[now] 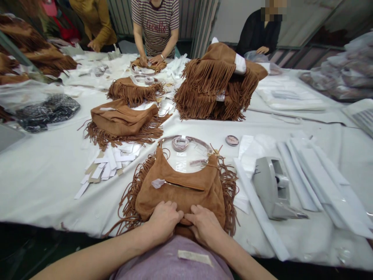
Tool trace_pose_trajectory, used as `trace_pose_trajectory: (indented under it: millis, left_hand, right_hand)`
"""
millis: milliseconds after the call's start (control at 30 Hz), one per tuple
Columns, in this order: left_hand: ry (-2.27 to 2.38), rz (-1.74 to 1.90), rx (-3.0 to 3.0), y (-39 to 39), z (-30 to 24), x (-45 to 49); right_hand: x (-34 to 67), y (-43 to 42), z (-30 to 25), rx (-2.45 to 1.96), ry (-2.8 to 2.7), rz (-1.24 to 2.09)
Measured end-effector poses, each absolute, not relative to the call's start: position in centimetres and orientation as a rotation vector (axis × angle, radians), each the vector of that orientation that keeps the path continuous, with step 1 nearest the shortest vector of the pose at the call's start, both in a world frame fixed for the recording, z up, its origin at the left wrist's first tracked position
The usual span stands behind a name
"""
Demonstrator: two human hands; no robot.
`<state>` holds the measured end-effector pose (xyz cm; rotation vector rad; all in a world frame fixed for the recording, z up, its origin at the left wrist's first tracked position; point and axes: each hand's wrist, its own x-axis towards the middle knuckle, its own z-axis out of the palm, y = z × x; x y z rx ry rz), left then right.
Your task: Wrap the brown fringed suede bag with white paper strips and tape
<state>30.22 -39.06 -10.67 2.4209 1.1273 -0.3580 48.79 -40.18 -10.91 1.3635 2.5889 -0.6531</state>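
A brown suede handbag (180,184) with long fringe at both sides lies on the table in front of me, its zip facing up. White wrapping covers the zip pull (157,183). My left hand (164,217) and my right hand (202,223) meet at the bag's near edge, fingers curled and closed on the suede, thumbs hidden or partly so. The strap (196,139) arches away on the far side, with a wrapped coil (180,143) beside it. Part of the near edge is out of sight beneath my hands.
A grey tape dispenser (269,190) and white foam strips (317,175) lie to the right. Paper tags (109,163) are scattered left. Fringed bags (124,116) and a bag stack (217,85) stand farther back. A co-worker in stripes (155,27) handles another bag across the table.
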Motion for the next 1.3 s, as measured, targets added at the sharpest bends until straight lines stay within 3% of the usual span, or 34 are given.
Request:
trace_pose_trajectory:
  millis: [167, 533, 733, 967, 1300]
  left_hand:
    - [1.120, -0.403, 2.404, -38.9, -10.7, 30.9]
    - [1.183, -0.383, 2.388, -39.5, -10.5, 29.9]
    - [1.298, -0.387, 2.381, -39.1, -10.6, 26.5]
    - [1.424, -0.127, 2.626, -40.6, -13.2, 21.4]
    - [1.435, -0.217, 2.506, -38.0, -13.6, 22.8]
  right_hand:
    - [48.3, -40.3, -10.8, 1.445, 2.534, -0.665]
    - [51.1, -43.7, -13.9, 1.800, 2.790, -0.025]
    - [51.5, -42.7, -14.9, 1.791, 2.850, 0.001]
    - [51.2, -42.2, -15.2, 1.836, 2.831, -0.002]
    - [50.6, -41.6, -14.8, 1.868, 2.651, -0.087]
